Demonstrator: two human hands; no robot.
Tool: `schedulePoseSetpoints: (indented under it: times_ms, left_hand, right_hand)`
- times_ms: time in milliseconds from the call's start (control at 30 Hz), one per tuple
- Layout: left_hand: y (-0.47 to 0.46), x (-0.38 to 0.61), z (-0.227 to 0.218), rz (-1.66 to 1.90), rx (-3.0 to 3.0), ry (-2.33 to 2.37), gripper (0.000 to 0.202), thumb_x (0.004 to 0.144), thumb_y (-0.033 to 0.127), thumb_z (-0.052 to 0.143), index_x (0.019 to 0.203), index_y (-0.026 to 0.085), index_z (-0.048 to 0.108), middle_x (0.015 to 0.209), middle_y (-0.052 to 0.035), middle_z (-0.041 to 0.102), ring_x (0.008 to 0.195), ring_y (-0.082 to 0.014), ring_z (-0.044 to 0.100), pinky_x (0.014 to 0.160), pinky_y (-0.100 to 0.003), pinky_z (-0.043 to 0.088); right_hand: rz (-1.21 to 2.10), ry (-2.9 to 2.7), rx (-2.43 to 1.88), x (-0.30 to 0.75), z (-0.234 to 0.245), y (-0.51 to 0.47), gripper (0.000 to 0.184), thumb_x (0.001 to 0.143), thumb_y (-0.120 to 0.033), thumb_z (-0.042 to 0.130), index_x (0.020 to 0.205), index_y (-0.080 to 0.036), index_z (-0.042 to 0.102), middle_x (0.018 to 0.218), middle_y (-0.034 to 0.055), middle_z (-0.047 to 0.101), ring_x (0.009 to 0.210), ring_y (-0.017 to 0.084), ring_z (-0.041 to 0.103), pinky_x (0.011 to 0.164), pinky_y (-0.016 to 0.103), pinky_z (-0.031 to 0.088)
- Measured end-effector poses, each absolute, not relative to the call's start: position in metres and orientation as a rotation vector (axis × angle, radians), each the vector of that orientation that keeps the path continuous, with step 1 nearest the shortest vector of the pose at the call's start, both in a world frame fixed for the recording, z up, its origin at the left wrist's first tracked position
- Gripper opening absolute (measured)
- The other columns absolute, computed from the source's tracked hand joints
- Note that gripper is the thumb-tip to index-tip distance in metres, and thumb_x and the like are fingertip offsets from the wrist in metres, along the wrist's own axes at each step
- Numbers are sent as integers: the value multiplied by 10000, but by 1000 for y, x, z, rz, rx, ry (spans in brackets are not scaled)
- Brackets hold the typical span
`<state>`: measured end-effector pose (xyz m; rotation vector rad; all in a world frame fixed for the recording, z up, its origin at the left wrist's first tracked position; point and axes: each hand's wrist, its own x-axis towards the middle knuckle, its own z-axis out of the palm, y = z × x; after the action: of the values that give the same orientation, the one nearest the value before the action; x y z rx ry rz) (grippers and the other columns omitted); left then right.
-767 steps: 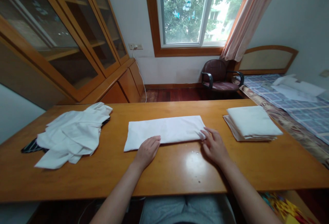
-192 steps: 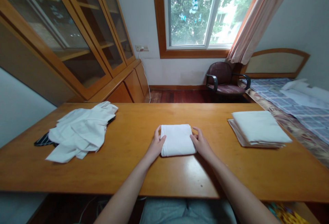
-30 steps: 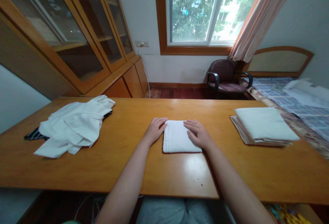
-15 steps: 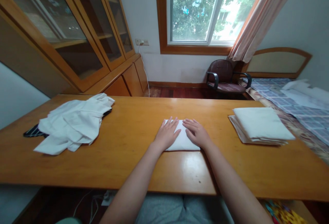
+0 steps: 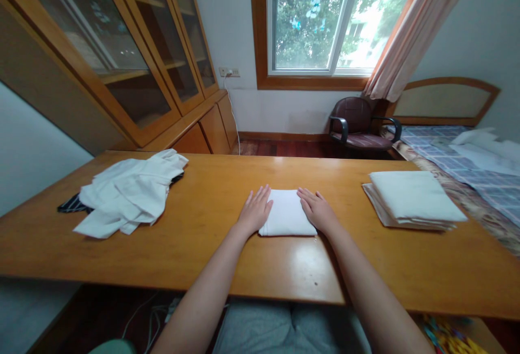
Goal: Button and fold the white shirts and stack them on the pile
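A white cloth (image 5: 286,214), folded into a small flat square, lies on the wooden table (image 5: 219,235) in front of me. My left hand (image 5: 257,210) rests along its left edge, fingers stretched out and pointing away from me. Along the opposite edge lies my right hand (image 5: 317,208), also flat with its fingers extended. Both hands touch the sides of the cloth and grip nothing. The middle of the cloth shows between them.
A crumpled pile of white cloth (image 5: 134,194) lies at the left, over a dark striped piece (image 5: 73,204). Folded white cloths (image 5: 414,197) are stacked at the right. Beyond the table stand an armchair (image 5: 357,123), a bed (image 5: 475,153) and a glass-door cabinet (image 5: 134,99).
Both hands have slid apart from the top of the folded cloth to its left and right edges, uncovering its middle. The view has shifted slightly.
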<state>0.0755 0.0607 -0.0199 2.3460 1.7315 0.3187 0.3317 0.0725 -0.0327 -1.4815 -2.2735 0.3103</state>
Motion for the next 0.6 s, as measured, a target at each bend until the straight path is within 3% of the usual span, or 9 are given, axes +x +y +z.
schedulePoseSetpoints:
  times_ms: [267, 500, 600]
  left_hand:
    - [60, 57, -24, 299, 2381, 1752, 569, 1025, 391, 209, 1530, 155, 324, 1592, -60, 315, 1498, -226, 231, 1234, -464, 186]
    - [57, 56, -23, 421, 2365, 1776, 515, 1013, 302, 253, 1476, 161, 428, 1536, -53, 429, 1467, -203, 310, 1229, -432, 232]
    - [58, 54, -25, 530, 2333, 1763, 493, 988, 233, 299, 1444, 164, 473, 1498, -55, 486, 1437, -201, 368, 1222, -424, 258]
  right_hand:
    - [301, -2267, -1580, 335, -36, 73, 468, 1019, -317, 295, 1423, -231, 514, 1523, 66, 438, 1424, 217, 385, 1171, 499, 290]
    - [222, -2141, -1583, 337, -44, 75, 488, 1000, -310, 315, 1382, -124, 555, 1425, 135, 553, 1351, 249, 482, 1162, 457, 341]
    - [197, -2056, -1560, 339, -47, 76, 464, 990, -298, 340, 1340, -131, 595, 1356, 139, 612, 1297, 260, 535, 1138, 455, 383]
